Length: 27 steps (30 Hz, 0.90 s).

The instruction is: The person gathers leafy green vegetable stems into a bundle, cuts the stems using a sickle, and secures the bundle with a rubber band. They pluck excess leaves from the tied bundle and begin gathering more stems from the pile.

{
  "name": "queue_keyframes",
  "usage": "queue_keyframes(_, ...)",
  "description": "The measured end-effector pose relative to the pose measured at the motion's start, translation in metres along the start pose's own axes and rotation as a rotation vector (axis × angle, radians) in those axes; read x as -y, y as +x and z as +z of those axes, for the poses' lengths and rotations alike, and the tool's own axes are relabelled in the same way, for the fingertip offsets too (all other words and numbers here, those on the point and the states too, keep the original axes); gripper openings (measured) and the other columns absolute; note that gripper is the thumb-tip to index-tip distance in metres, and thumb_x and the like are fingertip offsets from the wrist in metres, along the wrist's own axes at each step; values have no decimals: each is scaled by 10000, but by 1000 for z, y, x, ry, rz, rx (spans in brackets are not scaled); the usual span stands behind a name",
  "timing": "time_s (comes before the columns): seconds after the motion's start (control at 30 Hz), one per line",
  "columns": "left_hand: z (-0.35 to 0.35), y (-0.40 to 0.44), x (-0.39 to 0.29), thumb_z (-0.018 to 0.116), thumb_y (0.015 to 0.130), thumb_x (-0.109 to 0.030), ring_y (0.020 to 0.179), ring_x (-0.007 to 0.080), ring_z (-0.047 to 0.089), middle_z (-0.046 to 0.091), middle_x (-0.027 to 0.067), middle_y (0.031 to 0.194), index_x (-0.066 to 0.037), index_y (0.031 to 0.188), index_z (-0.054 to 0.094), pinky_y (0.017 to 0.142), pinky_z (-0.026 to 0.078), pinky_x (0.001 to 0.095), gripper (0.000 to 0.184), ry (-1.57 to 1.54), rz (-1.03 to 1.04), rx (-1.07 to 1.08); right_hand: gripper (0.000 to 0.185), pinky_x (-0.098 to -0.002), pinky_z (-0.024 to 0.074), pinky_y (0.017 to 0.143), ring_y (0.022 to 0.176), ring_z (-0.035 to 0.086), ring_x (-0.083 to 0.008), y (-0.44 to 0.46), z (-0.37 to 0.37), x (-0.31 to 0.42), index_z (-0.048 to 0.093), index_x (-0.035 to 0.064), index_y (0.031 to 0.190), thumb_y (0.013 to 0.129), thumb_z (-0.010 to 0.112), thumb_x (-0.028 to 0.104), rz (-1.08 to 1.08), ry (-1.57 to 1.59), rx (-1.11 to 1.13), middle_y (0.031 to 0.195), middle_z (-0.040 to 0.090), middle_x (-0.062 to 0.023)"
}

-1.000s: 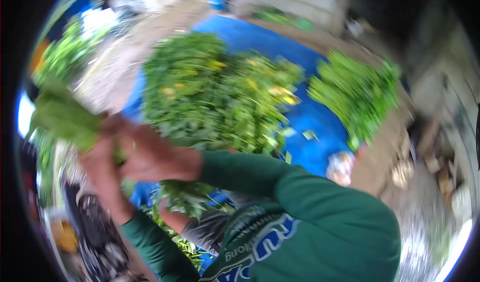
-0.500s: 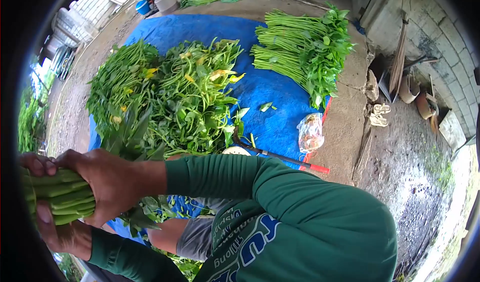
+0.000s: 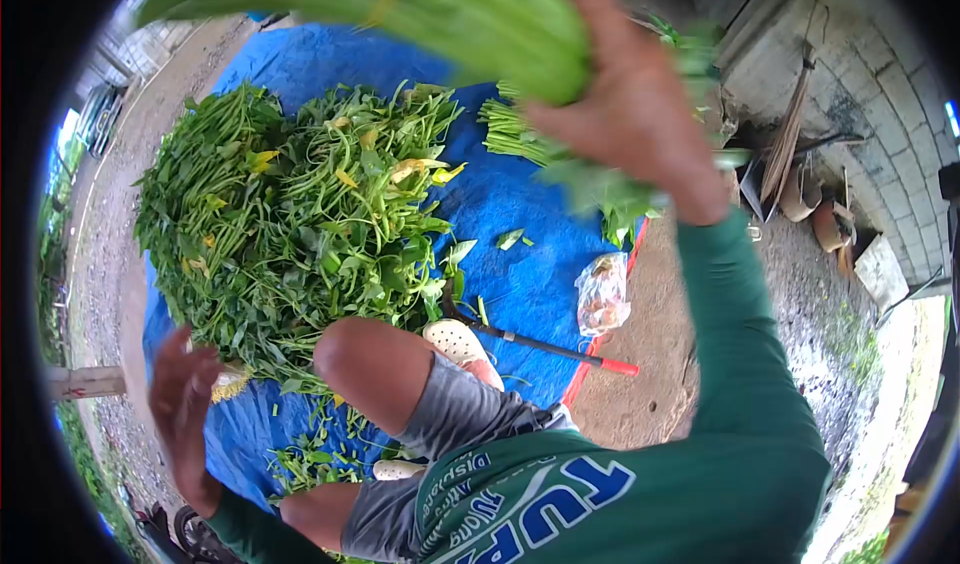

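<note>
Up at the top of the view, my right hand (image 3: 640, 99) is wrapped round a thick bundle of green stems (image 3: 480, 24), tied with a thin yellowish band. Its leafy end trails behind the hand, partly blurred. My left hand (image 3: 185, 404) is at the lower left, fingers apart and empty, beside a large heap of leafy greens (image 3: 300, 224) on a blue tarp (image 3: 540, 254). Part of another pile of stems (image 3: 515, 134) shows beneath the raised bundle.
A curved tool with a red-tipped handle (image 3: 560, 349) lies near a clear plastic bag (image 3: 603, 294) on the tarp. A light clog (image 3: 455, 342) is on my foot. A broom (image 3: 790, 124) leans against the block wall at the right.
The stem bundle has moved from the far left, where both hands held it, to the top centre in my right hand. My left hand has let go and opened.
</note>
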State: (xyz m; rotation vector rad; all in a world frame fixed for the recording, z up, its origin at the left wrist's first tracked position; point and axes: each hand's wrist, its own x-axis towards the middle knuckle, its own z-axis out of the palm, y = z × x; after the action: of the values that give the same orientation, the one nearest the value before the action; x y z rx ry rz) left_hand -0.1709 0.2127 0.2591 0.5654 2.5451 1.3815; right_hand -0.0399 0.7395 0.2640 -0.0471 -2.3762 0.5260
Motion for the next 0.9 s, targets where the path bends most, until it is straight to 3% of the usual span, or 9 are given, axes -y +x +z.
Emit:
queue_keyframes(0.07,-17,-12,49,812,974,-420,1106,190,698,731,93,1269,-35,1507,590,939,547,364,694,22,-268,-3,946,-448,618,1013,1239,703,-413,23,-45,-17,350,202,1648,853,847,74,30,-324,179,1516,599,-208)
queue_keyframes(0.13,-23,-19,90,819,967,-420,1038,149,692,742,58,1195,-69,1448,632,876,534,330,625,-5,-446,-61,861,-537,619,909,1048,749,-436,41,-24,-81,492,181,1563,787,863,143,-76,-555,92,1239,749,-209)
queue_keyframes(0.2,-29,-22,124,815,973,-413,981,122,678,737,37,1154,-93,1379,665,830,521,312,539,-55,-605,-128,904,-556,585,899,1088,708,-477,55,9,-172,449,192,1602,803,871,164,15,-606,252,1312,717,-221)
queue_keyframes(0.27,-42,-28,183,807,979,-427,935,119,674,728,15,1102,-115,1302,678,812,519,325,468,10,-708,-135,1070,-619,479,1152,1428,555,-445,40,67,-305,317,233,1688,791,902,229,19,-585,359,1599,523,-226)
queue_keyframes(0.33,-77,-55,230,800,986,-432,883,118,672,720,-2,1054,-139,1247,683,771,514,324,410,134,-813,-77,1074,-737,279,1249,1629,246,-448,-4,104,-389,175,282,1745,911,838,421,390,-1085,785,1798,196,-182)
queue_keyframes(0.4,-121,-105,260,792,994,-429,825,118,670,712,-17,1012,-165,1211,679,706,506,310,360,301,-910,2,981,-800,180,1249,1662,98,-458,-55,136,-439,74,315,1759,1024,674,567,741,-920,901,1828,46,-161)
queue_keyframes(0.6,-135,-229,218,828,944,-504,767,128,681,719,-17,962,-201,1294,659,654,546,314,493,258,-1378,-352,854,-810,216,1227,1639,175,-467,-118,182,-555,10,309,1762,1112,529,502,591,-1100,734,1819,101,-176)
queue_keyframes(0.67,-131,-241,219,774,970,-531,862,160,699,731,11,1076,-169,1275,661,766,578,402,487,294,-1408,-251,863,-820,228,1215,1651,132,-456,-89,180,-482,-16,307,1761,1120,546,446,836,-1000,738,1827,28,-162)
queue_keyframes(0.9,-102,-221,259,790,1006,-357,815,127,688,730,25,1090,-76,1257,675,677,535,287,394,167,-1178,-306,951,-765,301,1191,1635,168,-483,-60,201,-451,51,269,1767,1041,665,242,866,-998,674,1820,24,-200)
